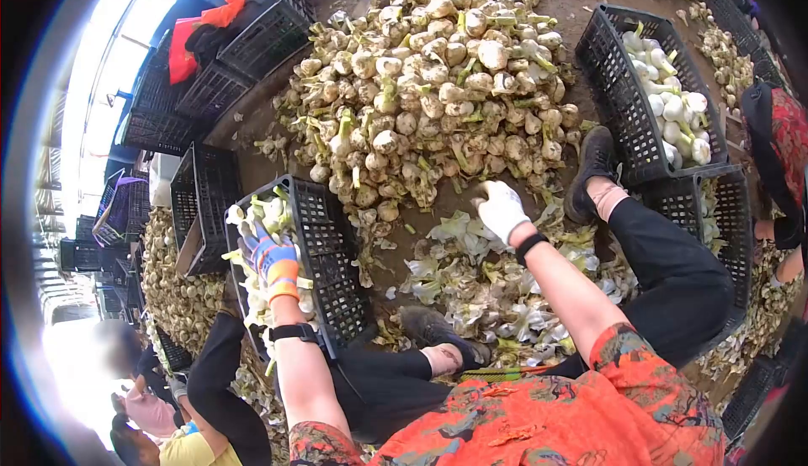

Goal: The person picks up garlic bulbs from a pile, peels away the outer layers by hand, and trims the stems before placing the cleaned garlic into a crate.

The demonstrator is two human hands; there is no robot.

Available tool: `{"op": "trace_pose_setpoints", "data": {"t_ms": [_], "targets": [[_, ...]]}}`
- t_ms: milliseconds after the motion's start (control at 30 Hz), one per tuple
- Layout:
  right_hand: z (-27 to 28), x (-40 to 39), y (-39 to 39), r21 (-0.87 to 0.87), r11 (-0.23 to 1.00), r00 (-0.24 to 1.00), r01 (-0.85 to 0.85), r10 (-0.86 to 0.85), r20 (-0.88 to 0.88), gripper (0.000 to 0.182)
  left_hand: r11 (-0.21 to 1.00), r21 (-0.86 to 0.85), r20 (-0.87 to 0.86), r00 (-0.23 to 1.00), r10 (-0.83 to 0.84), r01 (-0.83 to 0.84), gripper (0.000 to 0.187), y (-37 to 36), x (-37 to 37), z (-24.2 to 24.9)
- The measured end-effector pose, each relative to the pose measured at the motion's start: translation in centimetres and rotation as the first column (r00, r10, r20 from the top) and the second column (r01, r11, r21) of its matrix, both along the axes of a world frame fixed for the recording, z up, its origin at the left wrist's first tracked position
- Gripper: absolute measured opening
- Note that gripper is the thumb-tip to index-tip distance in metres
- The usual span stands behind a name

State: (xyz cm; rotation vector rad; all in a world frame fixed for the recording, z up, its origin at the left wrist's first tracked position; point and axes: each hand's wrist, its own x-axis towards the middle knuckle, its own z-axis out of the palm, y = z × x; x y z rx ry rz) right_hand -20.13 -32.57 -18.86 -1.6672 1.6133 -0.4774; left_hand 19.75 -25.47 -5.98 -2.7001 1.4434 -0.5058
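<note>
My left hand (273,266), in a blue and orange glove, reaches over the black crate (324,251) at my left. Its fingers are stretched over pale, cleaned garlic bulbs (273,211) with short green stems; I see nothing gripped in it. My right hand (502,212), in a white glove, hangs above the near edge of a large heap of garlic bulbs (438,87). Its thumb and fingers are apart, slightly bent, with nothing visible between them. Below it lie loose peeled garlic skins (505,298), spread between my shoes.
Another black crate (623,100) of cleaned white garlic (669,100) stands at the right, beyond my foot. Stacked crates (252,41) with red cloth (183,50) sit at the upper left. Other people work at the lower left and far right, beside more garlic (172,264).
</note>
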Motion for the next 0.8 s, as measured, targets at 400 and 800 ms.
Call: {"op": "trace_pose_setpoints", "data": {"t_ms": [400, 800], "targets": [[-6.4, 9.9, -6.1, 0.440, 0.884, 0.906, 0.157, -0.306, 0.293, 0.050, 0.829, -0.558, -0.403, 0.869, -0.287, 0.015, 0.057, -1.1, -7.6, 1.1], [2.5, 6.7, -0.7, 0.151, 0.917, 0.420, 0.369, -0.309, 0.853, 0.035, 0.941, -0.339, -0.760, 0.592, -0.268, -0.009, 0.063, 0.9, -24.1, -7.8]]}}
